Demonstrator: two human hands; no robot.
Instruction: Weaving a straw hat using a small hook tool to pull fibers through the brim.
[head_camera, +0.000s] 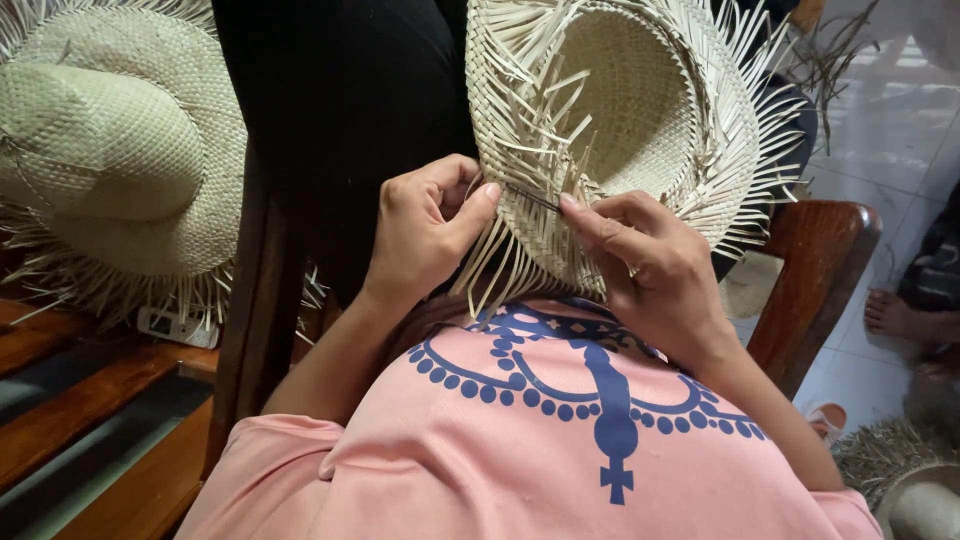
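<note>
1. Left hand: fingers curled, thumb pinching loose straw strands on the brim of the unfinished straw hat.
2. Right hand: fingertips closed on a thin dark needle lying between both hands.
3. Hat hollow faces up, empty.
4. Far left of left hand: finished straw hat.

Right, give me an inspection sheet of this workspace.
Surface: pink shirt lap, wooden bench at left.
Job's things: unfinished straw hat, brim strands loose; thin dark needle-like tool at the brim.
Clutter: second straw hat and a small white device on the bench.
Hands: left hand pinches the brim; right hand holds the tool.
Cables: nothing seen.
Surroundings: tiled floor, another person's bare foot, straw heap.
</note>
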